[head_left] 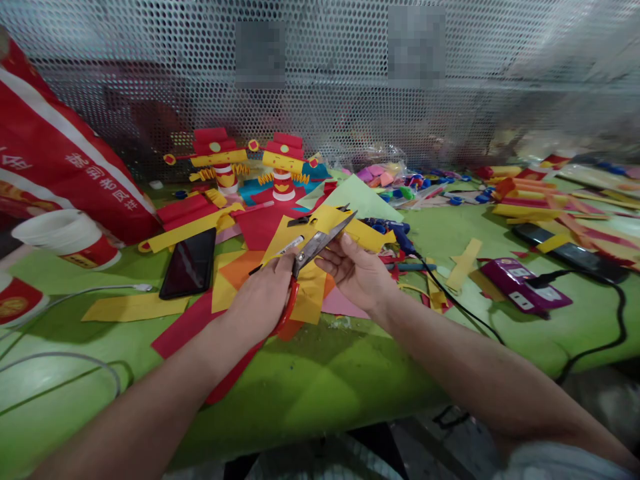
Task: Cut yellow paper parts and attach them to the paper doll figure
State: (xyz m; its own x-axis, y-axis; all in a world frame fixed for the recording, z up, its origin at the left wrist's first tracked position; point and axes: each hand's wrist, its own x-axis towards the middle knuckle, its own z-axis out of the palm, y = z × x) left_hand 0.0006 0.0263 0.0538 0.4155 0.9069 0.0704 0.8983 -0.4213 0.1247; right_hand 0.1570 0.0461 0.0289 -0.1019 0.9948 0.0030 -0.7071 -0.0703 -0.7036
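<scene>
A perforated screen backs the green table. Mid-frame, your left hand grips the scissors; your right hand curls beside them, its hold impossible to tell. Upper left of centre, two figures look finished; below them, loose sheets seem yet unused.

Red-handled scissors in left fingers
</scene>
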